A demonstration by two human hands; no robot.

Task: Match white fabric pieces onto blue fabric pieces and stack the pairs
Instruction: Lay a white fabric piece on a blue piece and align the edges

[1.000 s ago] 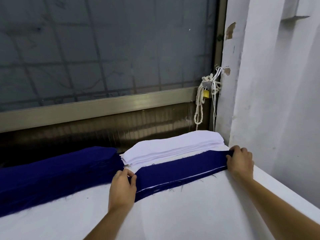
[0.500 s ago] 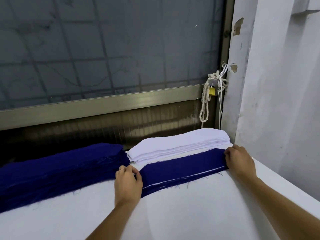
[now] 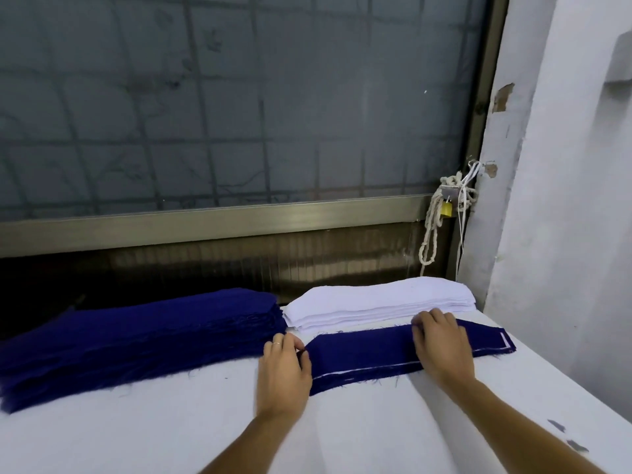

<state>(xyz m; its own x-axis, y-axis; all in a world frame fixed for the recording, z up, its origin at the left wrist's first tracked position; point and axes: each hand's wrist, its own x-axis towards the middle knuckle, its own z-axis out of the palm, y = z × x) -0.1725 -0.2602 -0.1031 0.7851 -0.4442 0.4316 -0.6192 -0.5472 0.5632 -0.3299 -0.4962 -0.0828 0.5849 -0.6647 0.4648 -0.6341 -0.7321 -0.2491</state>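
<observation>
Head view, left hand [image 3: 284, 369] pinching blue strip [image 3: 362, 354] end, right hand [image 3: 441, 347] pressing

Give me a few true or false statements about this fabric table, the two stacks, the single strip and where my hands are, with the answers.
1. The white stack lies to the right of the blue stack. True.
2. The right hand rests on the white stack. False: it rests on the single blue strip in front of that stack.
3. A yellow padlock hangs among the rope by the window frame. True.
4. The left hand lies on top of the blue stack. False: it is at the left end of the blue strip, on the table.
5. A thin white edge shows along the near side of the blue strip. True.
</observation>
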